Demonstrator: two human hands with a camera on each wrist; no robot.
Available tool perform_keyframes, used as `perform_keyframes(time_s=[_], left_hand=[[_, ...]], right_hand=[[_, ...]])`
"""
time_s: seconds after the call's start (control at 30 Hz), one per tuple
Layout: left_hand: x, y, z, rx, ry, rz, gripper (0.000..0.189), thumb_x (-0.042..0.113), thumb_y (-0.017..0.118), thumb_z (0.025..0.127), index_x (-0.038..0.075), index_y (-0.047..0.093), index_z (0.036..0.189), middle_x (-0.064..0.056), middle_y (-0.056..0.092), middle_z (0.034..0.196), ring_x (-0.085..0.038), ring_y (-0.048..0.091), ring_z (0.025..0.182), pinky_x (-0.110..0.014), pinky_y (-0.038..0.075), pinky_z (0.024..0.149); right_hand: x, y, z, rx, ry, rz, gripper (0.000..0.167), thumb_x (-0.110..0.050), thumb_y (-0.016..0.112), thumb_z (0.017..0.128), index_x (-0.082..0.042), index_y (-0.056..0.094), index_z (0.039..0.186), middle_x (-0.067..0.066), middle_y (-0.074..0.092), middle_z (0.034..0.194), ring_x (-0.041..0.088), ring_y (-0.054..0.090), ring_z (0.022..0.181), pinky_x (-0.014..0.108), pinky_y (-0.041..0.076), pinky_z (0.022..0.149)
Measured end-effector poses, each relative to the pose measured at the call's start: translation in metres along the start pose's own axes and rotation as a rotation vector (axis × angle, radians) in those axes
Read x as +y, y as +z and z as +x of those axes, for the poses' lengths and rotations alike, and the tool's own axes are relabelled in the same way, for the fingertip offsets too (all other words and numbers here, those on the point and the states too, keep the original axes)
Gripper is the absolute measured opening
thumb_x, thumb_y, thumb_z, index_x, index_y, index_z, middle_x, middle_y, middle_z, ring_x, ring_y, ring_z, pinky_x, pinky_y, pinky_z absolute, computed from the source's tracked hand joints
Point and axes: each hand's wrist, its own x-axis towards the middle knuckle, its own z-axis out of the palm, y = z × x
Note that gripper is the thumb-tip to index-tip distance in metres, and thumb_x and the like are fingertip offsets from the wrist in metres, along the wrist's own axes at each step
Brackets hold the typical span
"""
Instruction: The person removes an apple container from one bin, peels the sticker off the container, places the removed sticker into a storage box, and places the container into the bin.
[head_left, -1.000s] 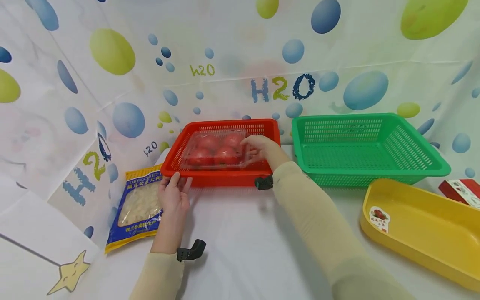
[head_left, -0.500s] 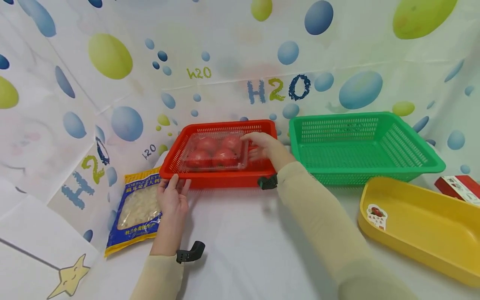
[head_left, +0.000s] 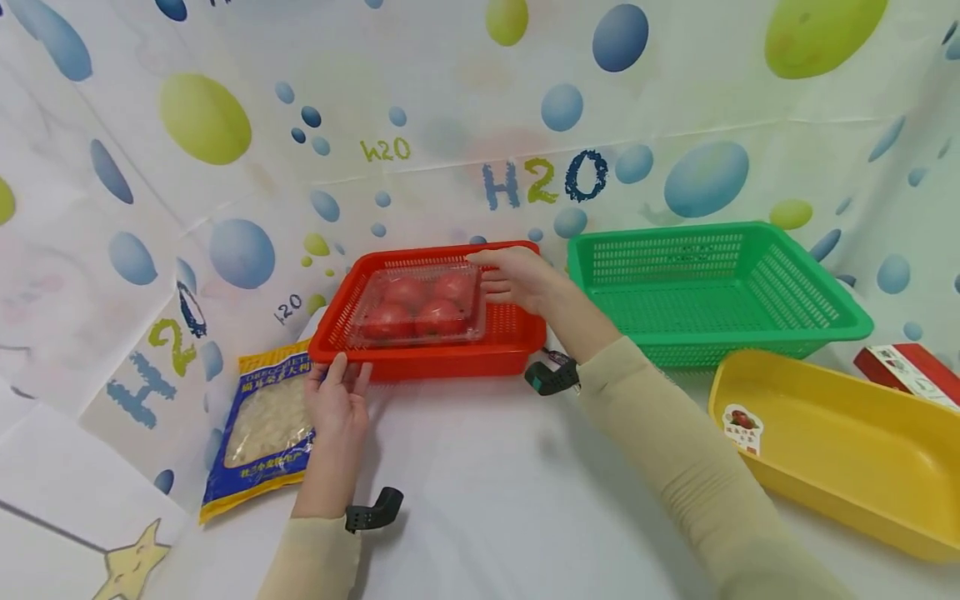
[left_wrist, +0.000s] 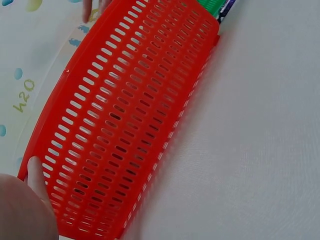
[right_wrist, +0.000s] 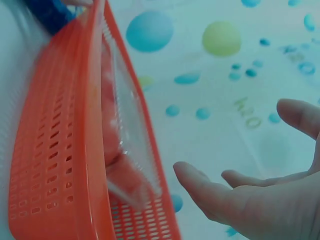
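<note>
A red plastic basket (head_left: 420, 367) with slotted walls stands at the back of the table. Inside it lies a clear plastic box (head_left: 472, 333) packed with several round red fruits (head_left: 441, 317). My left hand (head_left: 337, 408) grips the basket's front left corner, its thumb at the rim; the left wrist view shows the thumb (left_wrist: 37, 177) against the slotted wall. Over the basket's right part, my right hand (head_left: 525, 279) is raised with fingers extended. In the right wrist view that hand (right_wrist: 260, 195) holds nothing and stands apart from the box.
A green slotted basket (head_left: 720, 340) stands right of the red one. In front of it lies a yellow tray (head_left: 825, 450) with a sticker, beside a red and white box (head_left: 911, 371). A blue and yellow pasta bag (head_left: 262, 417) lies at the left.
My right hand has drawn up and away from the right end of the fruit box, which stays in the red basket. My left hand keeps its hold on the corner. The head view has shifted slightly.
</note>
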Motion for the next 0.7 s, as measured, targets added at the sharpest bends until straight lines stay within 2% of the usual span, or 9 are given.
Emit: perform_keyframes(time_s=[0.23, 0.4, 0.57, 0.7], left_hand=[[-0.002, 0.002, 0.000, -0.004, 0.011, 0.007, 0.040, 0.007, 0.064, 0.098, 0.016, 0.051, 0.134, -0.005, 0.050, 0.146, -0.022, 0.056, 0.127, -0.034, 0.058, 0.084], [-0.001, 0.001, -0.002, 0.005, -0.002, 0.039, 0.043, 0.010, 0.065, 0.098, 0.018, 0.050, 0.137, -0.003, 0.050, 0.145, -0.019, 0.058, 0.124, -0.033, 0.057, 0.087], [-0.003, -0.003, -0.008, -0.017, -0.043, 0.131, 0.041, 0.017, 0.064, 0.099, 0.017, 0.046, 0.136, -0.005, 0.051, 0.138, -0.018, 0.056, 0.121, -0.031, 0.056, 0.090], [-0.011, -0.009, -0.018, -0.095, -0.091, 0.251, 0.040, 0.025, 0.063, 0.101, 0.018, 0.044, 0.136, -0.005, 0.052, 0.136, -0.018, 0.055, 0.122, -0.031, 0.053, 0.094]], right_hand=[[0.004, -0.004, -0.035, -0.050, -0.082, -0.021, 0.053, -0.024, 0.064, 0.100, -0.009, 0.048, 0.148, 0.012, 0.052, 0.143, 0.032, 0.053, 0.127, 0.039, 0.048, 0.105], [0.014, -0.014, -0.053, -0.092, -0.105, -0.018, 0.054, -0.019, 0.058, 0.103, -0.007, 0.041, 0.153, 0.015, 0.047, 0.149, 0.032, 0.053, 0.130, 0.039, 0.047, 0.105], [0.024, -0.026, -0.068, -0.120, -0.129, -0.059, 0.059, -0.017, 0.053, 0.105, -0.003, 0.029, 0.157, 0.018, 0.044, 0.151, 0.035, 0.050, 0.132, 0.043, 0.045, 0.107], [0.032, -0.035, -0.079, -0.135, -0.130, -0.062, 0.061, -0.016, 0.052, 0.105, -0.001, 0.025, 0.158, 0.022, 0.042, 0.151, 0.037, 0.048, 0.134, 0.045, 0.043, 0.108]])
